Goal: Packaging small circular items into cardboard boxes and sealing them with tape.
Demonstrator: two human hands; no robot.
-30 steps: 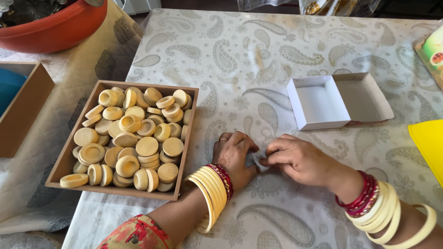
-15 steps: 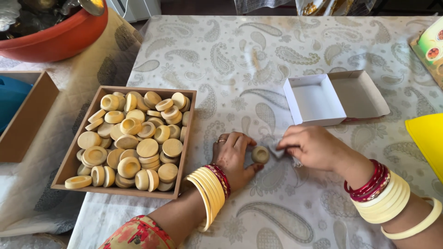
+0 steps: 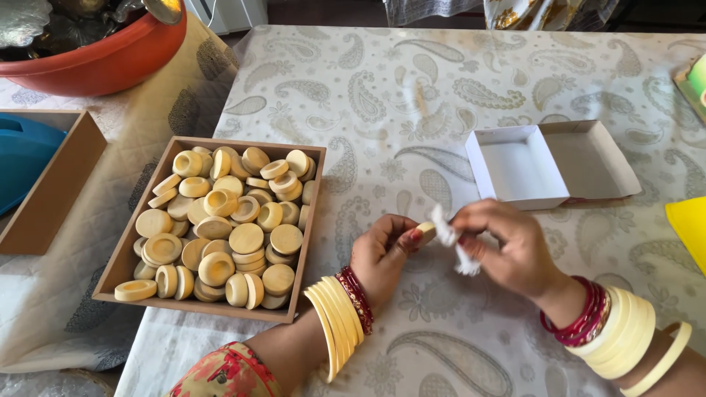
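Observation:
My left hand (image 3: 382, 254) is raised off the table and pinches a small cream round piece (image 3: 426, 230) between its fingertips. My right hand (image 3: 504, 246) is right beside it, holding a white cotton wick or twisted bit of paper (image 3: 450, 241) against that piece. Both wrists carry cream and red bangles. A brown wooden tray (image 3: 125, 257) to the left holds several of the same cream round pieces (image 3: 228, 220). An open white cardboard box (image 3: 515, 165) lies empty just beyond my hands.
A paisley cloth covers the table (image 3: 412, 95). An orange bowl (image 3: 103, 62) with metal items stands at the far left. A brown box holding something blue (image 3: 33, 176) lies left of the tray. A yellow object (image 3: 691, 224) shows at the right edge.
Both hands have lifted from the table. The round piece is now pinched in my left hand, and my right hand has brought the white wick up against it.

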